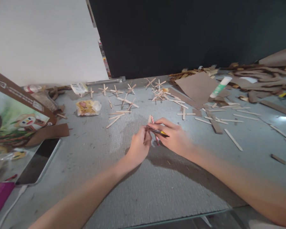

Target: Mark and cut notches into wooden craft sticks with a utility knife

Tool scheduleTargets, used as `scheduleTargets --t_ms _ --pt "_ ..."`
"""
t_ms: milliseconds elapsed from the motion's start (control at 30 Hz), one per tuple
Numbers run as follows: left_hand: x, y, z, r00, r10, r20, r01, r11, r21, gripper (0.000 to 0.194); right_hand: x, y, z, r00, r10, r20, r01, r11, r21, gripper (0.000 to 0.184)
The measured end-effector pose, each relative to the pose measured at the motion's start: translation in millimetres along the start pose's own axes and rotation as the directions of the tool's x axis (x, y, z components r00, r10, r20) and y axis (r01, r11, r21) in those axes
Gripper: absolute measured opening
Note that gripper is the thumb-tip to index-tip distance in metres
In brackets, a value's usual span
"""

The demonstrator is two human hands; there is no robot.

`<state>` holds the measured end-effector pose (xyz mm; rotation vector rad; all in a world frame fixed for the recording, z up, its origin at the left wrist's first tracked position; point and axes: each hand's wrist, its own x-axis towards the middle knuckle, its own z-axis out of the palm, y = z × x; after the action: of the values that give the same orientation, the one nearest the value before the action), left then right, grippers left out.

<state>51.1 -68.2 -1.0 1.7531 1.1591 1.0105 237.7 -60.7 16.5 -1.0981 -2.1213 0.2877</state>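
Surface (85,133), grey and broad, carries everything, with a black panel (193,35) standing along its far edge from about 11 to 2 o'clock of the hands. Box (30,117) at 9 o'clock; phone (40,160) lying flat between 8 and 9.

Both hands meet at the clock's centre. The right hand (175,133) has its grip closed, thumb and fingers pinching a slim, dark tool (159,131), yellow end towards 4 o'clock. The left hand (139,144) is curled at 8 o'clock of that tool, fingertips beside its other end; whether its grip pinches something or merely steadies it, I cannot tell.

Crossed sticks (127,101) sit from 10 to 11 o'clock, loose sticks (233,140) around 3, a tube (220,87) at 2.

Smallest come the pieces at the fingers: a striped rod (157,140) runs under the right fingers from 12 towards 5 o'clock, and a pale stick (149,119) pokes out just beside its 12 o'clock end. The stick should be very light, stiff and dry, likely to snap if bent; best taken by its flat faces near mid-length. The tool looks light and rigid, best held along its shaft. The rod's stiffness is hard to judge.
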Motion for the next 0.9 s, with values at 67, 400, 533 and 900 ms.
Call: scheduleTargets --t_ms 67,400,533,900 --pt "0.1 0.1 0.6 1.000 0.001 0.009 -0.001 1.000 0.010 0.010 0.0 2.3 3.2 1.000 -0.008 -0.009 0.008 1.000 0.017 0.031" --pt "-2.8 10.1 2.0 1.000 0.014 0.026 -0.014 1.000 -0.005 0.015 8.4 -11.5 8.9 0.979 0.088 -0.182 -0.050 0.978 0.204 0.022" --pt "-7.9 17.9 6.6 0.998 -0.063 0.004 0.063 0.998 -0.025 0.015 9.5 -15.6 10.7 0.969 0.138 -0.203 -0.072 0.950 0.303 0.023" --pt "-13.4 12.3 20.6 0.975 -0.206 -0.088 0.187 0.963 -0.194 0.016 12.6 -25.6 11.8 0.926 0.378 0.010 -0.348 0.840 0.415 0.024"
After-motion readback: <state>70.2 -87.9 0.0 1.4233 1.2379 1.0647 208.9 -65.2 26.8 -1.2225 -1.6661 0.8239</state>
